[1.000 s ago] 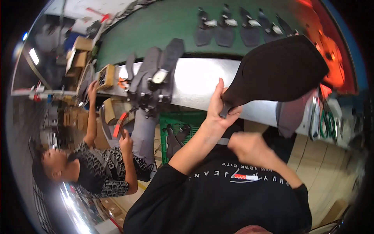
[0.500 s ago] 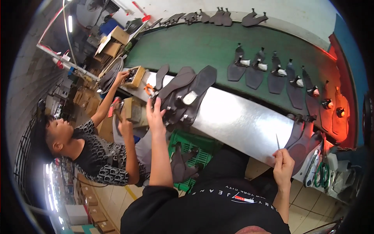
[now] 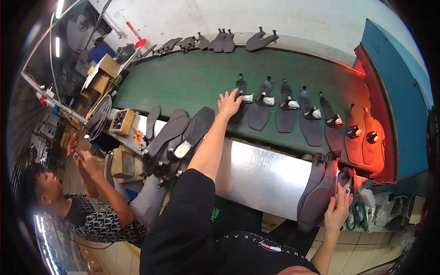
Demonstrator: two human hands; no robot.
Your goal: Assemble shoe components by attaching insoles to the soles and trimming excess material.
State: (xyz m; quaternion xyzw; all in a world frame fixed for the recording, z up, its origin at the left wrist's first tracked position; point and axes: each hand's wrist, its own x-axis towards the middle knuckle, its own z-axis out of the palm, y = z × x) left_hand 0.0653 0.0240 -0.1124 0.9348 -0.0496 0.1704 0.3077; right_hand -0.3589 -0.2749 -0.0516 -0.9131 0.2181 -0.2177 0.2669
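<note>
The person's right hand (image 3: pixel 337 211) is low and close, at the near edge of the shiny worktop (image 3: pixel 261 176). Its fingers are bent around the side of a dark sole stack (image 3: pixel 316 195) that hangs over that edge. Just beside the hand sit green scissors (image 3: pixel 354 215) and some small clutter.

To the left, a co-worker (image 3: pixel 87 215) in a patterned shirt sits below the worktop with both hands raised near a small box (image 3: pixel 121 162). Next to that box, more long dark soles stand on a rack (image 3: pixel 176 137) and lean up and away.

The person's left arm, in a black sleeve, stretches far out over the worktop. The left hand (image 3: pixel 229 103) is open with its fingers spread, and it lies flat on the green belt (image 3: pixel 183 85). Its fingertips touch the first sole (image 3: pixel 240 107) in a row. That sole lies flat on the belt, at the left end of the row, with a small white and black piece on top.

The row (image 3: pixel 298 114) goes on to the right, each sole lying side by side. The last ones glow red near an orange lamp box (image 3: pixel 380 114).

Farther off, at the back edge of the belt, more dark pieces (image 3: pixel 220 42) lie in a line by the white wall. Cardboard boxes (image 3: pixel 103 73) are stacked at the far left.
</note>
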